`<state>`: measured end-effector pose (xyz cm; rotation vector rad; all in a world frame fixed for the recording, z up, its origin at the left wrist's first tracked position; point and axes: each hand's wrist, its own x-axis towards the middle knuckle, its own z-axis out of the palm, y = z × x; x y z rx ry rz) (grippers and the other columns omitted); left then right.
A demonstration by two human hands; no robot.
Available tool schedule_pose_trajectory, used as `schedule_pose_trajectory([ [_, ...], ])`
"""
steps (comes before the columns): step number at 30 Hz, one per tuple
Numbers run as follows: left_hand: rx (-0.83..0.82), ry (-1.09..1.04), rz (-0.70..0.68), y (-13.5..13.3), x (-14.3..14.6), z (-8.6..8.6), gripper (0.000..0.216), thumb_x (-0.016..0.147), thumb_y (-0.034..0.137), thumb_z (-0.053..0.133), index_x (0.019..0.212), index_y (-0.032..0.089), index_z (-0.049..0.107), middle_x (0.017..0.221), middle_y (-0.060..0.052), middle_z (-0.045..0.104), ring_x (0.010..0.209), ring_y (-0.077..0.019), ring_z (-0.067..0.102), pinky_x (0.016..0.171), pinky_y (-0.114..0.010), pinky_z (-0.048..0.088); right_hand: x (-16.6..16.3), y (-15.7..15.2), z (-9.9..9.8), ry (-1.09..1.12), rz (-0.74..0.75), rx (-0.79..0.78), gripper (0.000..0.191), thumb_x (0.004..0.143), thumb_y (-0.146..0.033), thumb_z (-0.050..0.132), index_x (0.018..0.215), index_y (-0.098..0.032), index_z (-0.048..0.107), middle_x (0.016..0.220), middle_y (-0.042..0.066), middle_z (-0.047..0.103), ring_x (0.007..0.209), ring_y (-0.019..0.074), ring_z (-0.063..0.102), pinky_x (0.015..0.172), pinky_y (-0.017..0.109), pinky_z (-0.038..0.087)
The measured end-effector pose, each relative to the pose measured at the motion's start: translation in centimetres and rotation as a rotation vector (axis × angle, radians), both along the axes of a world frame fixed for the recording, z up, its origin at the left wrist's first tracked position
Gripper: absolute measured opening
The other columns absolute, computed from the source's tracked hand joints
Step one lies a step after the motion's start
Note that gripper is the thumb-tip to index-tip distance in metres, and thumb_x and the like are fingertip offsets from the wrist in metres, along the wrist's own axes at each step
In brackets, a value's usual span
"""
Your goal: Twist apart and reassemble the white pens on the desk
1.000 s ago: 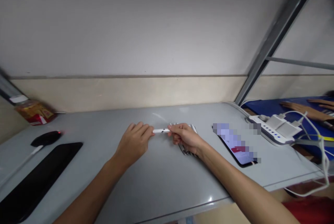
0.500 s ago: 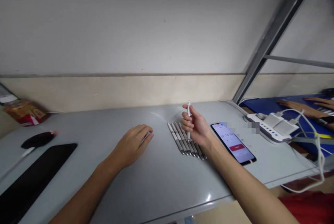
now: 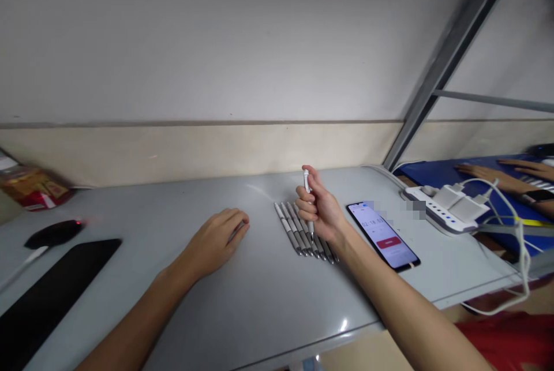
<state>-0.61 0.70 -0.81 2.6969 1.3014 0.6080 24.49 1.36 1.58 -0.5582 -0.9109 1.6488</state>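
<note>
My right hand (image 3: 319, 206) grips a white and grey click pen (image 3: 307, 182) upright, fingers wrapped round its barrel and the thumb at its top end. Just beneath it, a row of several matching pens (image 3: 291, 231) lies side by side on the grey table (image 3: 242, 302); my hand and wrist hide part of the row. To the left of the pens, my left hand (image 3: 220, 238) rests on the tabletop, fingers loosely bent and nothing in them.
Right of my wrist lies a phone (image 3: 383, 235) showing a timer. Beyond it are a power strip (image 3: 441, 209) with plugs and white cables. A black tablet-like slab (image 3: 60, 296), a mouse (image 3: 54, 233) and a jar (image 3: 32, 186) occupy the left. Another person's hands (image 3: 497, 177) rest at far right.
My right thumb has moved up onto the top end of the pen. The whole view has shifted slightly; my left hand stays resting on the table.
</note>
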Motion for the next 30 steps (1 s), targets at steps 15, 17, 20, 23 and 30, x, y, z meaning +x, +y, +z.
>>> schedule_pose_trajectory([
  [15, 0.09, 0.16, 0.213, 0.8, -1.3, -0.4, 0.02, 0.091, 0.028, 0.039, 0.097, 0.021, 0.056, 0.079, -0.004, 0.062, 0.073, -0.02, 0.059, 0.07, -0.033, 0.043, -0.2, 0.0, -0.3, 0.085, 0.069, -0.025, 0.022, 0.087, -0.044, 0.058, 0.095, -0.03, 0.043, 0.058, -0.009, 0.02, 0.045, 0.0068, 0.007, 0.037, 0.018, 0.006],
  [17, 0.085, 0.18, 0.236, 0.8, -1.3, -0.4, 0.022, 0.09, 0.027, 0.039, 0.102, 0.021, 0.057, 0.075, -0.003, 0.061, 0.069, -0.0195, 0.059, 0.069, -0.033, 0.043, -0.4, 0.0, -0.3, 0.068, 0.069, -0.03, 0.022, 0.087, -0.044, 0.058, 0.095, -0.029, 0.044, 0.058, -0.009, 0.024, 0.044, 0.0062, 0.01, 0.037, 0.017, 0.007],
  [20, 0.089, 0.193, 0.245, 0.7, -1.3, -0.4, 0.024, 0.089, 0.024, 0.039, 0.104, 0.02, 0.057, 0.076, -0.004, 0.063, 0.07, -0.0196, 0.06, 0.071, -0.033, 0.043, -0.9, -0.2, -0.4, 0.023, 0.113, -0.018, 0.023, 0.088, -0.041, 0.055, 0.107, -0.029, 0.049, 0.061, -0.007, 0.037, 0.044, 0.0059, 0.022, 0.039, 0.016, 0.02],
  [23, 0.073, 0.192, 0.248, 0.6, -1.2, -0.4, 0.027, 0.088, 0.019, 0.036, 0.106, 0.02, 0.058, 0.081, -0.005, 0.065, 0.073, -0.0198, 0.061, 0.071, -0.032, 0.043, -1.8, -0.6, -0.7, -0.058, 0.158, -0.016, 0.032, 0.083, -0.029, 0.06, 0.114, -0.025, 0.054, 0.072, -0.003, 0.051, 0.055, 0.008, 0.041, 0.051, 0.021, 0.038],
  [30, 0.076, 0.189, 0.207, 0.3, -0.8, -0.5, 0.028, 0.088, 0.018, 0.038, 0.108, 0.02, 0.057, 0.086, -0.006, 0.067, 0.08, -0.0211, 0.063, 0.076, -0.033, 0.044, -3.6, -1.1, -2.5, -0.347, 0.115, 0.089, 0.03, 0.071, -0.02, 0.069, 0.102, -0.02, 0.066, 0.08, -0.001, 0.058, 0.068, 0.0107, 0.056, 0.071, 0.029, 0.047],
])
